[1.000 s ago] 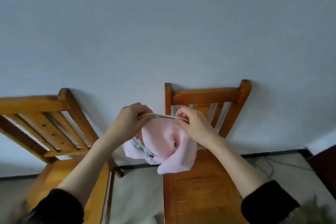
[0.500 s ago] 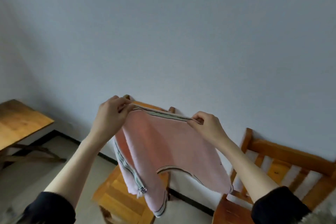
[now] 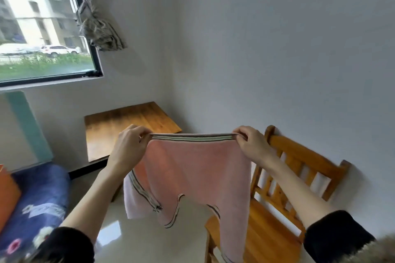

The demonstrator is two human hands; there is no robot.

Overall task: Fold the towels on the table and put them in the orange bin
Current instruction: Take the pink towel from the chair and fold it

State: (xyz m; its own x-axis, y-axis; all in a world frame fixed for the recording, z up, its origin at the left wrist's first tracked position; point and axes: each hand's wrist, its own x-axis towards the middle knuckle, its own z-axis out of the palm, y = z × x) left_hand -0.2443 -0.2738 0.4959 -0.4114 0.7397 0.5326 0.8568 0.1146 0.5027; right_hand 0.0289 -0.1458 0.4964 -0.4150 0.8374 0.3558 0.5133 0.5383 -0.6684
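While both hands, left (image 3: 128, 147) and right (image 3: 252, 145), pinch the pink towel's (image 3: 192, 173) striped edge above the chair (image 3: 299, 177), folding comes next: bring corners together.

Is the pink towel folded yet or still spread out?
Spread out. Left hand and right hand pinch the pink towel by its striped top edge; it hangs loose.

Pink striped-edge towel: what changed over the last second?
The hands moved apart, left hand and right hand, stretching the bunched pink striped-edge towel open along its top hem. Both hands kept pinching the hem throughout; the towel stayed in the air.
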